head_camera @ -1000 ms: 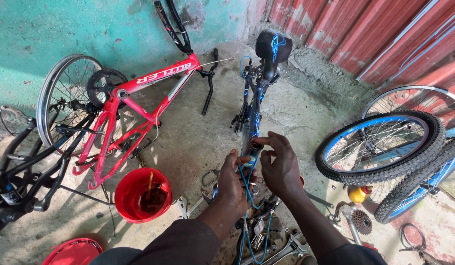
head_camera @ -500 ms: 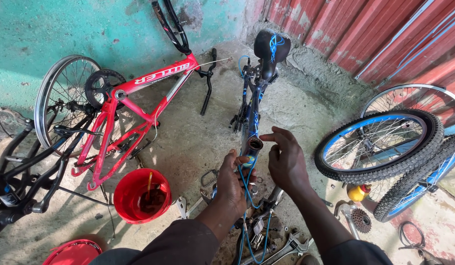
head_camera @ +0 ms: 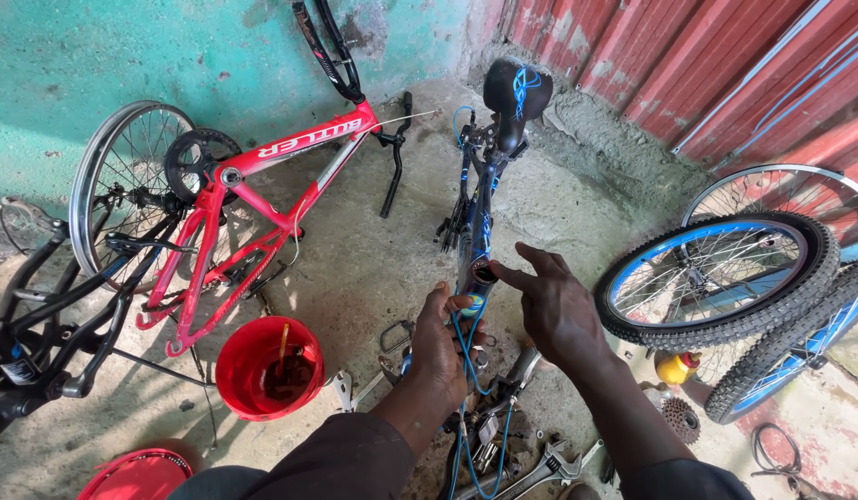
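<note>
Since the earlier frames the right hand has drawn back from the tube and opened out; its forefinger now points at the open shell of the blue bicycle frame, the tip just beside the rim, the other fingers spread and holding nothing. The left hand has stayed where it was, clenched around the frame just below that opening (thumb up against the tube), with blue cables running down past the wrist. The frame stands upside down on the concrete floor, its black saddle resting at the foot of the red corrugated wall. A red bicycle frame lies to the left, near a red bucket. To the right a blue-rimmed wheel leans upright. An adjustable spanner lies on the ground below the hands, and a small yellow bottle sits near the tyre.
</note>
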